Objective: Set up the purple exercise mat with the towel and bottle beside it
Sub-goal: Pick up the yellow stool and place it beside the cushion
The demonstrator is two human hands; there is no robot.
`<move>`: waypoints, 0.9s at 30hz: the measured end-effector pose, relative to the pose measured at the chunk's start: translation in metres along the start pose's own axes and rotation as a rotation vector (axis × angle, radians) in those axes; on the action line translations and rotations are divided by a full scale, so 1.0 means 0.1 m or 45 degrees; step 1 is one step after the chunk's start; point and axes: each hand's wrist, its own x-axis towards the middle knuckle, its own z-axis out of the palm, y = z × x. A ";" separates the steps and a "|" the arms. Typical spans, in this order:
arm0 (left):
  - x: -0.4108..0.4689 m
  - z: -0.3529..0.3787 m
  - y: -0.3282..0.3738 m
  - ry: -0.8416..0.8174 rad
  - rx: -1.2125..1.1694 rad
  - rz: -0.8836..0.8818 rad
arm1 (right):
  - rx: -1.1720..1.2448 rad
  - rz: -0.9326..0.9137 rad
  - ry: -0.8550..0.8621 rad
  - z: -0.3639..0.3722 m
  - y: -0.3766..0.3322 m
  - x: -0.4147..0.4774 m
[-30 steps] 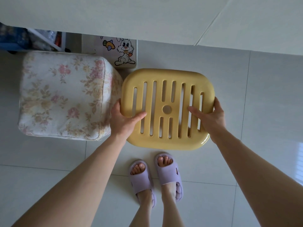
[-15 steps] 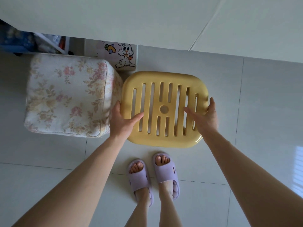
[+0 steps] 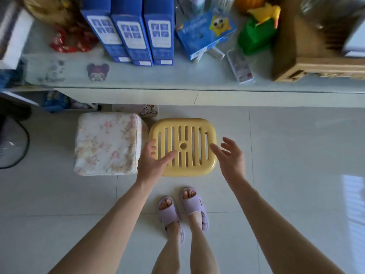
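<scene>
No purple mat, towel or bottle is showing anywhere near the hands, so which way to reach is unclear. The left hand and right hand are hovering open and empty over the yellow stool, a flowered cushion sitting left of them

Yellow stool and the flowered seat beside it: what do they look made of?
Yellow stool: looks like moulded plastic, smooth with a slight sheen, slots cut through the top. Flowered seat: a soft fabric cover, matte, with piped seams; what is underneath is hidden.
</scene>
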 end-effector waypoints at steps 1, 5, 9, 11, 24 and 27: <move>-0.04 -0.02 0.02 0.000 -0.002 0.013 | 0.022 -0.010 0.012 0.01 -0.02 -0.04; -0.75 -0.23 0.59 -0.117 0.015 0.075 | 0.113 -0.089 0.092 -0.46 -0.59 -0.73; -1.53 -0.36 1.25 -0.229 0.035 0.236 | 0.255 -0.199 0.182 -1.05 -1.19 -1.50; -1.80 -0.35 1.51 -0.297 0.075 0.341 | 0.311 -0.272 0.206 -1.30 -1.39 -1.78; -3.55 0.53 3.13 -0.769 0.159 1.080 | 0.638 -0.613 0.673 -3.43 -1.90 -3.03; -3.87 0.97 3.28 -0.893 0.171 1.140 | 0.681 -0.639 0.770 -3.93 -1.78 -3.21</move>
